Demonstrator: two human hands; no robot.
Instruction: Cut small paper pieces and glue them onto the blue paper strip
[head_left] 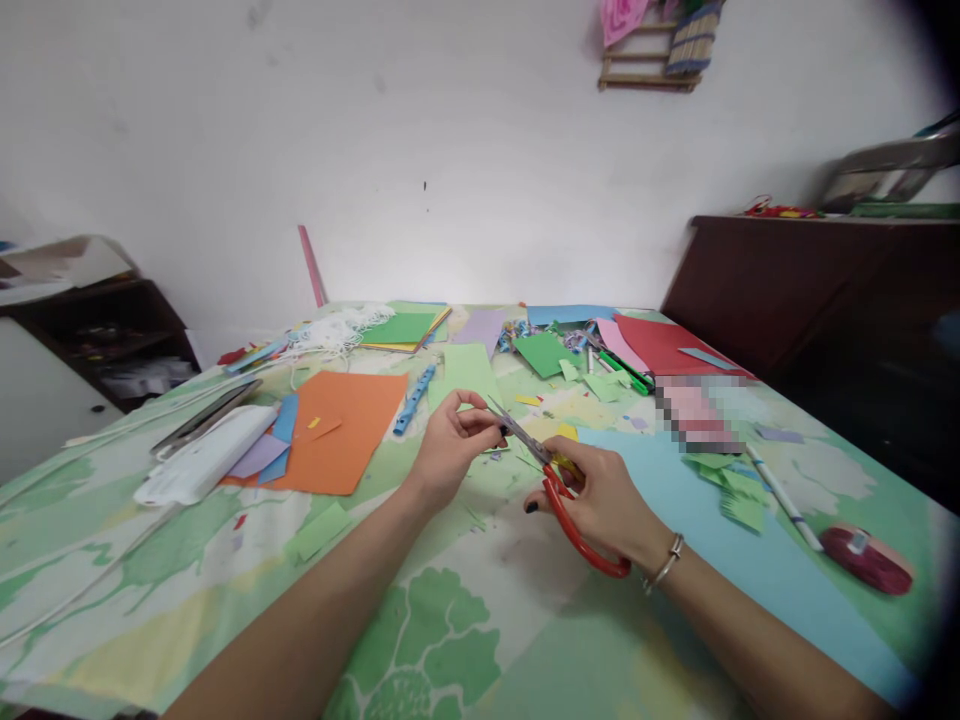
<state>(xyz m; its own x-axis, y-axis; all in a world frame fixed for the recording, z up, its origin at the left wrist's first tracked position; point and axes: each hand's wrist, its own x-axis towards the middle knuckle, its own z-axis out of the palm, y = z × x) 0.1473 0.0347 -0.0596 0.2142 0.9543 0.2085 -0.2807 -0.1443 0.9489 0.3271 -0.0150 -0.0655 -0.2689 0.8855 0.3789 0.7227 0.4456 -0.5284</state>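
The right hand (604,495) has its grip wrapped round the red handles of the scissors (541,455), above the worktop (442,640). The left hand (454,445) curls its grip beside the blade tips; I cannot tell whether it pinches anything. Orange paper (345,440) lies left, a blue sheet (667,480) right.

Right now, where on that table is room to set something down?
Bare tablecloth lies between the left forearm and right forearm, nearer than the red-handled scissors; another patch lies outside the left forearm, nearer than the green scrap. The far side is crowded: white string, red paper.
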